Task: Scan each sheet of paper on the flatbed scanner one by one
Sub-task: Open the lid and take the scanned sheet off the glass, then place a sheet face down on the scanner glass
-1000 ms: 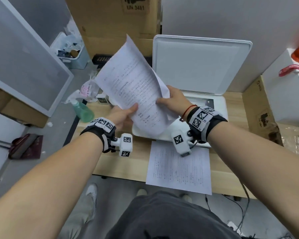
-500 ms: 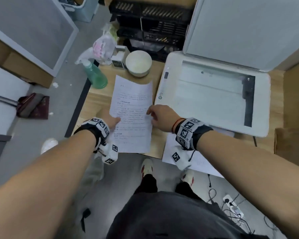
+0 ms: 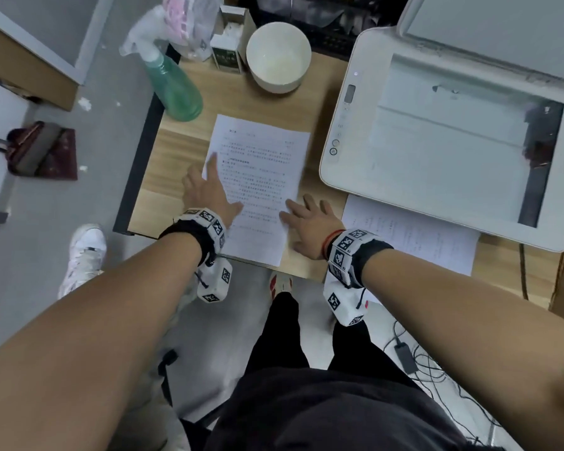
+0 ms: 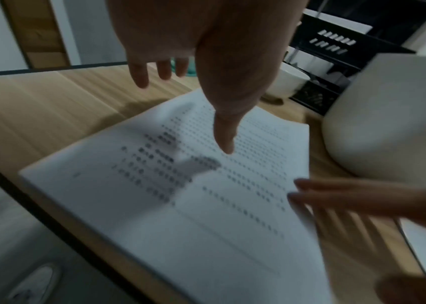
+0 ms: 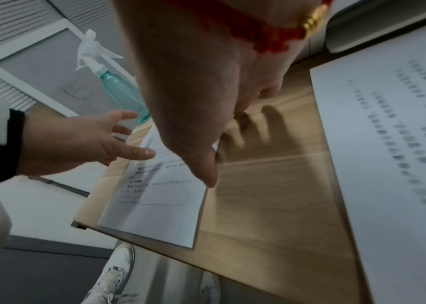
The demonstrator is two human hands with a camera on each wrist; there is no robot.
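- Head view: a printed sheet (image 3: 258,187) lies flat on the wooden desk (image 3: 163,177), just left of the scanner (image 3: 349,177). Scanner lid (image 3: 502,34) is up, glass (image 3: 453,141) bare. A second sheet (image 3: 411,236) lies at the near edge of the desk, partly tucked under the scanner's near side.
- Left hand (image 3: 209,193) is at the sheet's left edge, fingers straight and spread, gripping nothing. Right hand (image 3: 310,226) is at the sheet's near right edge, fingers also spread and flat (contact with the paper not certain from here).
- Far on the desk: a green spray bottle (image 3: 173,86) at the left, a white bowl (image 3: 278,56) right of it, a small box (image 3: 228,43) between them.
- Left wrist view (blurred): left hand (image 4: 201,51) hangs above the sheet (image 4: 180,205), thumb pointing down at it, shadow below. Right hand's fingers (image 4: 336,197) reach in at the right edge of the paper.
- Right wrist view: right hand (image 5: 206,82) open over the sheet (image 5: 160,205), thumb tip at its right edge. The second sheet (image 5: 388,164) lies to the right; the spray bottle (image 5: 121,92) stands far left.
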